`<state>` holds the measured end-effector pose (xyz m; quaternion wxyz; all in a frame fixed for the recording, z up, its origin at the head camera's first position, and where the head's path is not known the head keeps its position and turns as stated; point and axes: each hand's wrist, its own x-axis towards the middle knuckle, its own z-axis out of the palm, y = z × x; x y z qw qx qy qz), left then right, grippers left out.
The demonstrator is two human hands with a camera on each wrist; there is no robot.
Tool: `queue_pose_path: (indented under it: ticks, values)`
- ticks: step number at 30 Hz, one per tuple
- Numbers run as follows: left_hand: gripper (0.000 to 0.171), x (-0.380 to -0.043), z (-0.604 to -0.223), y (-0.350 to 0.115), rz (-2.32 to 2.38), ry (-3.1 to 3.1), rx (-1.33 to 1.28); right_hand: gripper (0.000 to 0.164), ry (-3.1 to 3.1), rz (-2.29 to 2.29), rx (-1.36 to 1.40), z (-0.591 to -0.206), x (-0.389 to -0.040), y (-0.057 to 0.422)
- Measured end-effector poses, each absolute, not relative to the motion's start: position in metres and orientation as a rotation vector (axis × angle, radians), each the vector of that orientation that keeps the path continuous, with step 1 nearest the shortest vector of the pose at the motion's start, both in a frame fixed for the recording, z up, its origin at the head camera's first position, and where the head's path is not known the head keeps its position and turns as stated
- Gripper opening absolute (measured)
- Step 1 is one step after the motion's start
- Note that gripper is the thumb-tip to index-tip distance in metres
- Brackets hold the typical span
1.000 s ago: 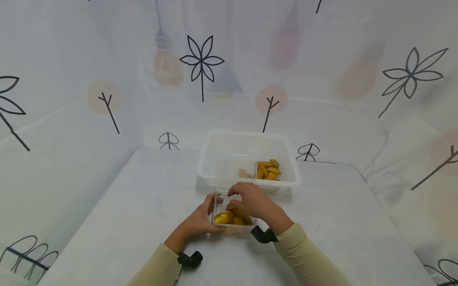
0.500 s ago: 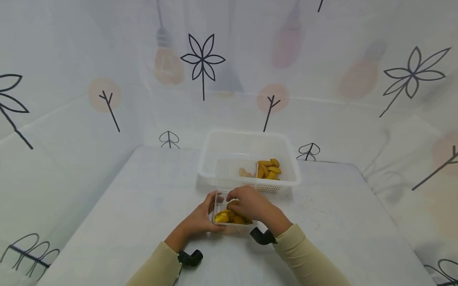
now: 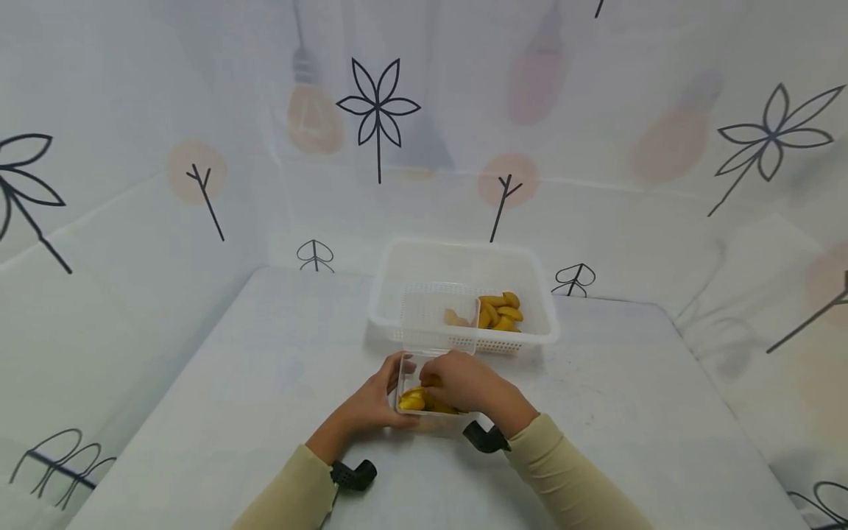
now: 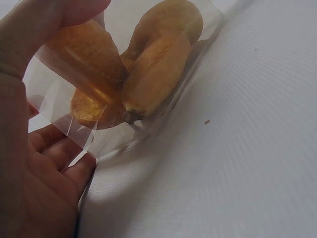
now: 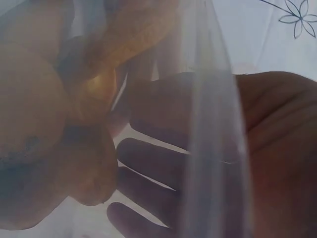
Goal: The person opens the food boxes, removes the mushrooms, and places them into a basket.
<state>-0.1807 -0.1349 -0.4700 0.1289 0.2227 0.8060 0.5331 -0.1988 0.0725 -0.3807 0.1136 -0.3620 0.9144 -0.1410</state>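
My left hand grips the left side of a clear plastic box on the table. In the left wrist view, its thumb and fingers lie around the box's end, with several small bananas showing through the wall. My right hand reaches down inside the box, fingers curled over a banana. More bananas lie at the near left of the box. In the right wrist view, several fingers show through the hazy wall beside bananas; the thumb's contact is mostly hidden.
A white slotted basket stands at the back of the white table. Within it, a clear box holds several bananas. A raised clear lid stands between my box and the basket. Patterned cloth hangs behind.
My right hand has gone lower into the box, its fingers now covering more of the bananas. The left hand keeps its grip. The head view has shifted slightly.
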Motion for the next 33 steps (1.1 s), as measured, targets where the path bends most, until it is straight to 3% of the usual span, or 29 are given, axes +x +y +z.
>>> queue_pose_path:
  ticks: [20,33]
  values:
    - [0.107,-0.183,-0.474,-0.134,1.545,2.347,0.629,0.012,2.77,-0.221,-1.217,-0.375,-0.186,0.078]
    - [0.108,-0.184,-0.474,-0.133,1.538,2.352,0.629,0.019,2.767,-0.249,-1.113,-0.37,-0.183,0.084]
